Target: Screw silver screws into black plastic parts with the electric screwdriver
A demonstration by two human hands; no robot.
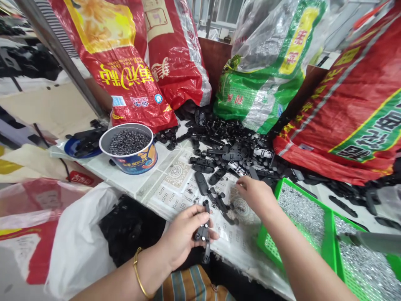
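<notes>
My left hand (184, 230) is closed round a long black plastic part (206, 228), held upright at the table's near edge; small silvery spots show on its middle. Over the tabletop, my right hand (255, 193) has its fingers curled together at the near side of a heap of black plastic parts (232, 152). Whatever its fingertips may hold is hidden. Between the hands lie several loose black pieces (221, 202), and a flat oval black part (201, 183) rests just beyond them.
A tub of small dark pieces (133, 161) stands at left beside a blue dish (70, 146). Green baskets (329, 238) of small shiny metal pieces sit at right, under a grey tool (369, 241). Red sacks (134, 79) and a green sack (234, 92) line the back.
</notes>
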